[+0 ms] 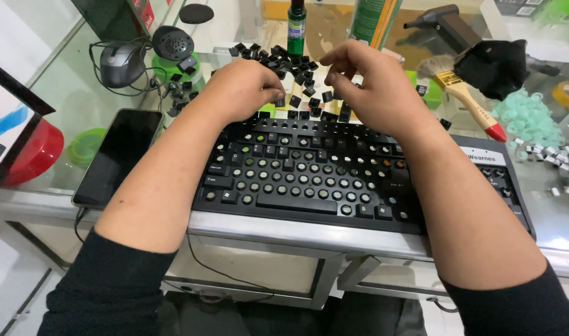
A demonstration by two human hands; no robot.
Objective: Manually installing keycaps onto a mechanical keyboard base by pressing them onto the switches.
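A black keyboard lies on the glass counter with most keycaps removed, its round switch domes showing. Behind it sits a loose heap of black keycaps. My left hand hovers over the keyboard's back edge with its fingers curled down, apparently pinching a keycap. My right hand is just beside it over the pile, fingers bent and close together; I cannot see anything held in it.
A dark phone lies left of the keyboard, a mouse behind it. A paintbrush, a black cloth and several pale green rubber domes sit at right. Bottles stand at the back. A red round object rests at far left.
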